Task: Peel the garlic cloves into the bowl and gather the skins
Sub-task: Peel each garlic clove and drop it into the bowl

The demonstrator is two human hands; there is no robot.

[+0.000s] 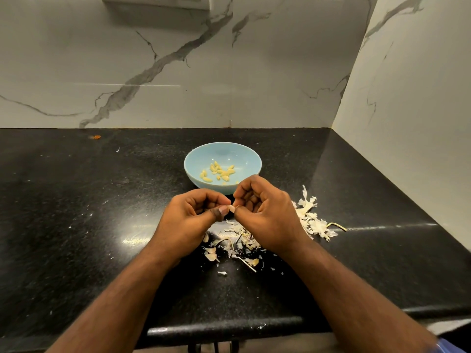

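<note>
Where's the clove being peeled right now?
Head view, centre: the clove is pinched between left hand and right hand, just in front of the blue bowl, above the loose skins.

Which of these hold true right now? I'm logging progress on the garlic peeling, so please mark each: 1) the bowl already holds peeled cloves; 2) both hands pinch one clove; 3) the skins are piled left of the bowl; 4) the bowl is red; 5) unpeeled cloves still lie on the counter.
1) True: peeled cloves lie in the bowl.
2) True: the left hand and right hand pinch one garlic clove between them.
3) False: the pile of skins lies on the black counter to the right of the bowl and nearer the person.
4) False: it is light blue.
5) True: unpeeled cloves lie below the hands.
</note>
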